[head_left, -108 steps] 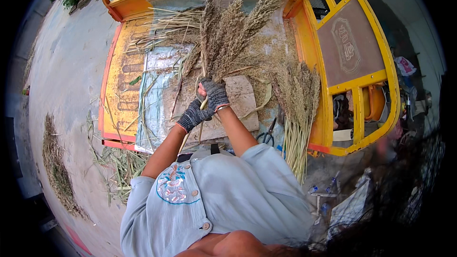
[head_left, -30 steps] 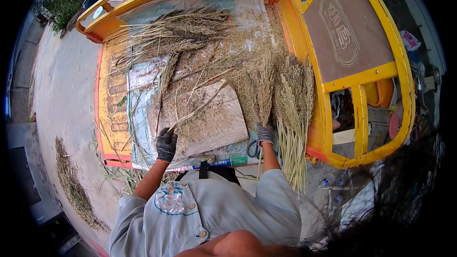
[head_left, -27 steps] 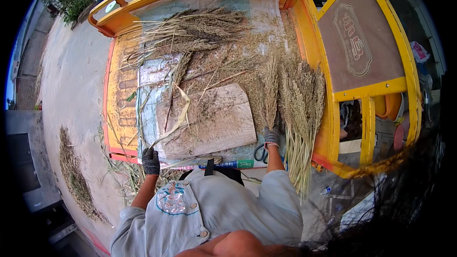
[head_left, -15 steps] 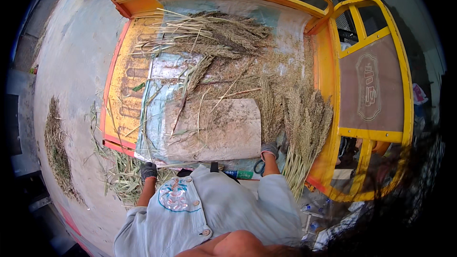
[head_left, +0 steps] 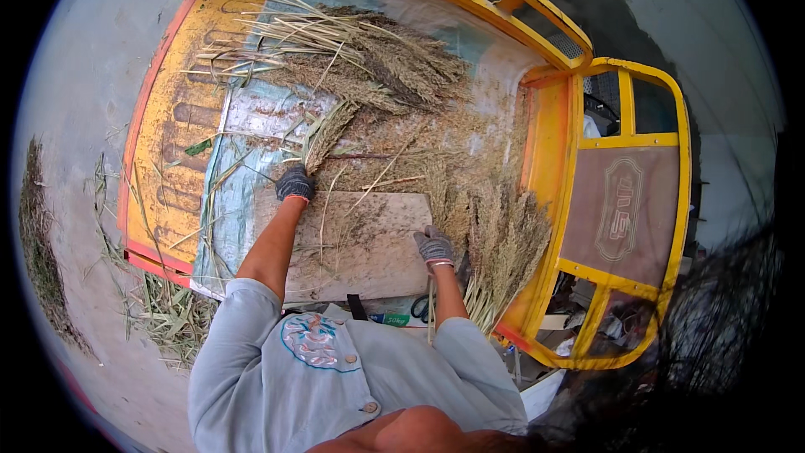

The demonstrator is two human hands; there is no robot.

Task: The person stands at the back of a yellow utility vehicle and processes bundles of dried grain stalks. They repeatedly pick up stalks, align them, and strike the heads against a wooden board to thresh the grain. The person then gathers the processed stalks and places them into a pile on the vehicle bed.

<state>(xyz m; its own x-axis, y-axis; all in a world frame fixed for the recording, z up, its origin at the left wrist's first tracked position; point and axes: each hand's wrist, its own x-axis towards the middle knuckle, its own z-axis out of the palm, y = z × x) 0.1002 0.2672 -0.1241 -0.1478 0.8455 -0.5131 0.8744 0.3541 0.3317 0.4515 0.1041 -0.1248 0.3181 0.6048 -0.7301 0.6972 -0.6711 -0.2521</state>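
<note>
While seemingly gripping: two gloved hands, left hand (head_left: pixel 294 184), right hand (head_left: pixel 434 246), two bundles.

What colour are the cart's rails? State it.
Yellow, shading to orange at the bed edge: the rails show best in the head view.

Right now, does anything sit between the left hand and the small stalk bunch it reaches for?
Nothing visible does. The left hand already touches the base of the small stalk bunch; only loose straw lies around it on the wooden board.
</note>
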